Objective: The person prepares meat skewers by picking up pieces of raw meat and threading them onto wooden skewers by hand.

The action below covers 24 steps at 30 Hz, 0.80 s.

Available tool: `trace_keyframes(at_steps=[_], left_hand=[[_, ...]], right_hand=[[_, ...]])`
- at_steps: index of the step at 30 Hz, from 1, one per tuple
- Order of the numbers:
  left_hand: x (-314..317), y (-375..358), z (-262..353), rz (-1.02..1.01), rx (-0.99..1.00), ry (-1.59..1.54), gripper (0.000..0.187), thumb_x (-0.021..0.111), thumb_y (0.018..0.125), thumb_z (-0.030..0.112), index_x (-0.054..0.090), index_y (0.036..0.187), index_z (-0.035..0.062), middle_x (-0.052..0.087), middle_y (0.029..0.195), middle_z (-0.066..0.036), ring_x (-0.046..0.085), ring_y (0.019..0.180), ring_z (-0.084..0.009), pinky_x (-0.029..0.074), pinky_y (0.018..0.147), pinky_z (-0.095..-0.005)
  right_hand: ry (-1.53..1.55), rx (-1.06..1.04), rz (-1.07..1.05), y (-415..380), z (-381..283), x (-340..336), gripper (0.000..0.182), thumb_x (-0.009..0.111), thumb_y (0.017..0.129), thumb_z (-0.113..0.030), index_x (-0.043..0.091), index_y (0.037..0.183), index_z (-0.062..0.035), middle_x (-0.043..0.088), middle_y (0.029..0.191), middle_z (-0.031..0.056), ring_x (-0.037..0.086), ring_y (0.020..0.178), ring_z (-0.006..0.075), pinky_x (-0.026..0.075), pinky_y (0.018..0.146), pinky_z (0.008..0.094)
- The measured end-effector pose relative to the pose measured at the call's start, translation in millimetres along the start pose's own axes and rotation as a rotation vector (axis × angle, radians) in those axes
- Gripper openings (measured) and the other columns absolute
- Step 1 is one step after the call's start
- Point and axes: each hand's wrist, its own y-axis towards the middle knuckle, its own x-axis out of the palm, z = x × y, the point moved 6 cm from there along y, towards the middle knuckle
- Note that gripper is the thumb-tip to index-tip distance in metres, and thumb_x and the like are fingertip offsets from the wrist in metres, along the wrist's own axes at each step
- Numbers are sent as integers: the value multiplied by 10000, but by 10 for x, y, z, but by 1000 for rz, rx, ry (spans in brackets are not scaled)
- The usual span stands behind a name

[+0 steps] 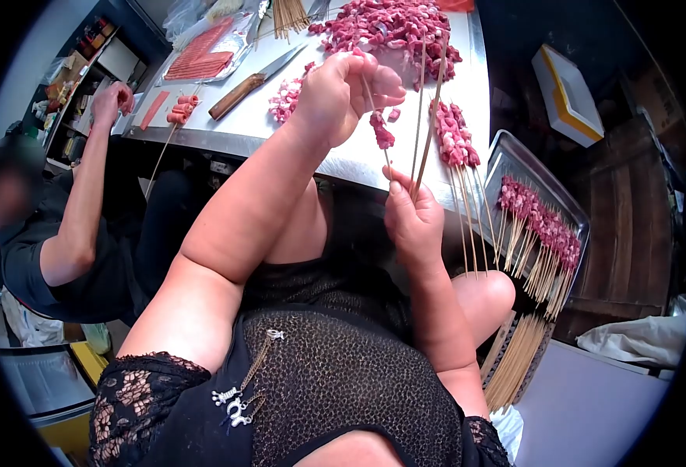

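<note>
My right hand (pixel 417 214) grips several bamboo skewers (pixel 419 124) by their lower ends. One of them carries a few pieces of red meat (pixel 382 132) partway up. My left hand (pixel 343 97) is curled at the upper end of that loaded skewer, and a bit of red meat shows at its fingertips. Behind both hands a big heap of cut meat (pixel 397 31) covers the far part of the metal table (pixel 350 165). Finished meat skewers (pixel 455 136) lie at the table's right edge, close to my right hand.
A metal tray (pixel 502 148) of loaded skewers stands at the right, above a bundle of bare skewers (pixel 518 362). A wooden-handled knife (pixel 238 95) lies left of a small meat pile (pixel 287 100). At the left sits another person (pixel 66 226), near rolled meat on a skewer (pixel 181 110).
</note>
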Motion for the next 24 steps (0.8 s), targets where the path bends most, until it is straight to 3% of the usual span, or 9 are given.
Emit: trace_keyframes(at_steps=[6,8,10,13,16,18,20,21,24], left_hand=[[102,-117,-98,17,-73,34,205,354,864,130,518,809,20,623,845,-159,619,827,-299,477,833,-436],[189,-200,-191,7,-147,220,185,382,877,119,523,830,10,619,854,-152,622,830,-272,496,809,-389],[242,-254,-307,16,-182,152,176,421,913,106,540,942,-21,601,942,-137,622,847,-227,498,820,-332],[221,-190,-266,-109,-193,408,323,427,951,220,516,1140,-27,579,1025,-105,606,882,-208,496,821,-327],[-47,-18,216,68,-36,476,384,502,932,316,536,1161,10,574,1039,-75,591,850,-148,509,752,-286],[-597,257,601,227,208,861,319,539,917,291,600,1097,34,615,941,-49,604,785,-150,502,682,-265],[-956,362,819,384,170,1246,280,593,875,294,668,984,47,649,792,-40,611,703,-149,485,643,-268],[-890,352,853,383,173,1248,280,593,875,294,668,984,47,649,792,-40,611,703,-149,485,643,-268],[-894,291,651,274,-312,1924,231,658,751,233,702,905,66,662,743,-119,614,658,-161,483,667,-287]], right_hand=[[79,9,-11,-42,-6,83,240,514,924,-98,566,1139,-5,451,643,-59,369,493,9,310,433,152],[97,-2,5,-18,-38,75,245,511,926,-106,561,1145,-8,449,642,-60,367,486,10,306,425,151],[63,-13,47,15,-75,18,257,502,934,-124,548,1155,-3,427,628,-65,351,471,10,297,414,153],[27,-82,69,0,-153,-28,266,491,941,-130,532,1165,6,405,614,-67,342,468,6,287,405,151],[-4,-124,103,-33,-224,-63,262,487,943,-128,533,1160,10,403,609,-67,338,465,5,283,402,152],[17,-124,101,-34,-205,-117,258,482,943,-121,530,1158,14,395,601,-69,332,459,6,274,396,154],[-12,-132,110,-67,-210,-140,281,460,948,-131,500,1159,50,379,589,-52,315,442,22,260,386,166],[-10,-135,110,-66,-215,-145,281,460,948,-131,500,1159,50,379,589,-52,315,442,22,260,386,166],[-24,-128,105,-72,-208,-157,283,458,949,-132,498,1159,54,378,589,-52,312,441,21,259,383,164]])
